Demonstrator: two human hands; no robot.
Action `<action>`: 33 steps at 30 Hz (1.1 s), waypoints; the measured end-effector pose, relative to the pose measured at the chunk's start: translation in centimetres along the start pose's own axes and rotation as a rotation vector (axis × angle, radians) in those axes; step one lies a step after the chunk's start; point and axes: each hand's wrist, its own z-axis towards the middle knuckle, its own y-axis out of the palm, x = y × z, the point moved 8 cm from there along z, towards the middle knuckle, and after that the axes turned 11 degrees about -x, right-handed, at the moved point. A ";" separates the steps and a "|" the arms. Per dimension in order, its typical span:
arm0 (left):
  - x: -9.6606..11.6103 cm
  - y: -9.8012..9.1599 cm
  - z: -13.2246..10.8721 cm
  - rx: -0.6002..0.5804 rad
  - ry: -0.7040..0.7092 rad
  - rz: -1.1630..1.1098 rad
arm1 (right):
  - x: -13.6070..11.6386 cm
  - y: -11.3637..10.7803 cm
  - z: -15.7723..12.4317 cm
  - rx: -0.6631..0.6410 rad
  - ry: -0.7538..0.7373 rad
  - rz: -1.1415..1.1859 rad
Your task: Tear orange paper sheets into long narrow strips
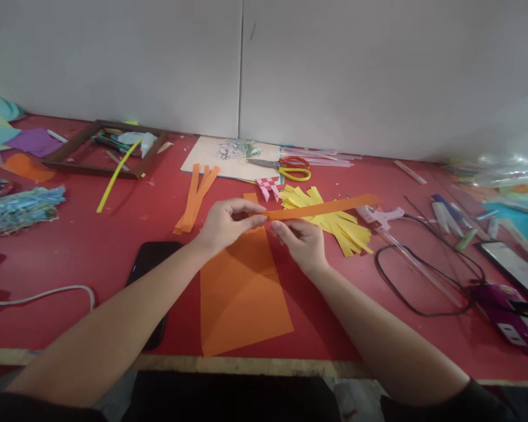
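Note:
An orange paper strip [323, 207] stretches to the right from between my two hands, above the table. My left hand [224, 224] is closed, its thumb and fingertips pinching the strip near its left end. Just beside it, my right hand [303, 241] has curled fingers against the strip's lower edge, partly hidden behind it. Below both hands lies a larger orange paper sheet [244, 299]. Several cut orange strips [196, 199] rest to the left, and a pile of yellow paper strips [345, 228] lies beyond my right hand. A small pink and white woven paper piece [269, 189] sits behind the hands.
Scissors [294, 168] rest on a pale board [202, 157] at the back. A black phone [152, 258] lies under my left forearm. To the right are a glue gun [381, 218] and its looped cable [378, 275]. A wooden frame [92, 170] holds tools at the left.

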 end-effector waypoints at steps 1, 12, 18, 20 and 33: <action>0.0 0.0 0.0 -0.004 0.003 0.004 | 0.7 0.0 0.0 -0.001 0.060 0.063; -0.1 0.3 0.0 -0.056 -0.013 0.053 | 3.0 1.2 0.4 -0.070 0.165 0.394; 0.0 0.5 -0.1 -0.058 0.006 0.082 | 3.2 1.5 0.5 -0.065 0.159 0.494; 0.2 0.5 -0.1 -0.054 0.013 0.092 | 3.3 1.6 0.5 -0.063 0.158 0.503; 0.6 0.7 -0.2 -0.058 0.030 0.104 | 2.9 1.7 0.6 -0.055 0.161 0.615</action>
